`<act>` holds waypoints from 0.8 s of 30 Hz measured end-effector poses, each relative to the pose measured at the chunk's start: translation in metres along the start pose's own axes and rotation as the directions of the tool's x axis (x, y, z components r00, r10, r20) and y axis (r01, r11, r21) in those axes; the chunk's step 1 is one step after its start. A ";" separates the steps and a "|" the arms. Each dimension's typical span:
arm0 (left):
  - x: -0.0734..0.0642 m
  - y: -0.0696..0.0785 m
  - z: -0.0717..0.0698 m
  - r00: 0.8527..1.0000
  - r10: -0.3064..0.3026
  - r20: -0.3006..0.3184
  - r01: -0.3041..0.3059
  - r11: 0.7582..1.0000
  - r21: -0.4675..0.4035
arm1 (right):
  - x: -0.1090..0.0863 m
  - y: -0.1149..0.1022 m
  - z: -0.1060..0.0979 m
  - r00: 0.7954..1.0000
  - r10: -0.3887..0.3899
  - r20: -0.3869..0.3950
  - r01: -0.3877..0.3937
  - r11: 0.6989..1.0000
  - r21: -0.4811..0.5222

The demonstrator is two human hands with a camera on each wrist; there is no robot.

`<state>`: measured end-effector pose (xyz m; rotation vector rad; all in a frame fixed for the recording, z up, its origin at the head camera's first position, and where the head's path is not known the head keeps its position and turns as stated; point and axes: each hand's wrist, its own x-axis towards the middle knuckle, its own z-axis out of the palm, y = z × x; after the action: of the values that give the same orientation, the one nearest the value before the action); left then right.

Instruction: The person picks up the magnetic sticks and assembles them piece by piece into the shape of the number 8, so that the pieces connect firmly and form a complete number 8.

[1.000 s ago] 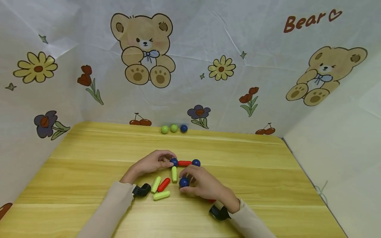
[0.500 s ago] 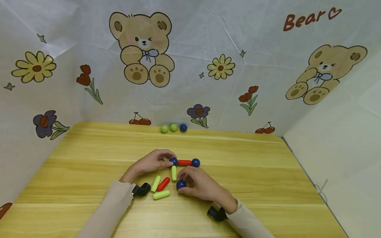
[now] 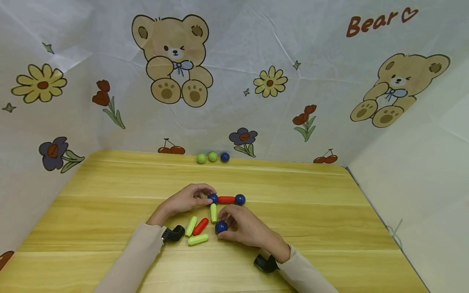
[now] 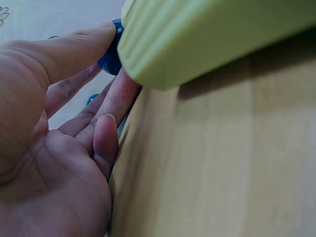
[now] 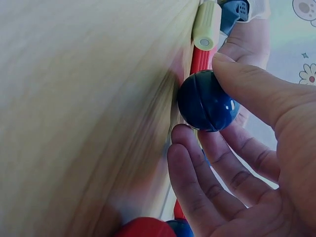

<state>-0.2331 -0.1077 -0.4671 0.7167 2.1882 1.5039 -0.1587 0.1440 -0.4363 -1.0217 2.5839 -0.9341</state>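
My left hand (image 3: 191,199) pinches a blue ball (image 3: 213,198) between thumb and fingers. A red rod (image 3: 226,200) runs right from that ball to a second blue ball (image 3: 239,199), and a yellow-green rod (image 3: 213,213) extends from it toward me. Close to this rod's near end, my right hand (image 3: 245,228) holds another blue ball (image 3: 221,227). The right wrist view shows that ball (image 5: 207,101) between thumb and fingertips, with a seam around it. In the left wrist view, a yellow-green rod (image 4: 197,39) partly covers the pinched ball (image 4: 112,57).
Left of the joined pieces lie a loose yellow-green rod (image 3: 191,226), a red rod (image 3: 200,226) and another yellow-green rod (image 3: 198,239). Two green balls (image 3: 213,156) and a blue ball (image 3: 225,157) sit at the table's back edge, against the printed cloth (image 3: 227,114).
My right hand has carried its blue ball slightly left and toward me, nearer the yellow-green rod's near end. My left hand keeps its hold on the other ball, almost still.
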 end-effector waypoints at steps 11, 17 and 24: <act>-0.001 0.002 0.001 1.000 -0.010 -0.014 0.010 1.000 0.011 | 0.000 -0.001 -0.001 1.000 0.016 0.003 -0.016 1.000 -0.007; -0.002 0.003 0.002 1.000 -0.013 -0.017 0.013 1.000 0.009 | 0.000 0.000 -0.001 1.000 0.025 0.008 -0.025 1.000 -0.005; -0.002 0.003 0.001 1.000 -0.010 -0.024 0.010 1.000 0.017 | 0.000 0.002 -0.001 1.000 0.019 0.008 -0.020 1.000 0.014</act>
<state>-0.2301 -0.1075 -0.4648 0.6963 2.2216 1.4973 -0.1602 0.1451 -0.4370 -0.9929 2.5728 -0.9399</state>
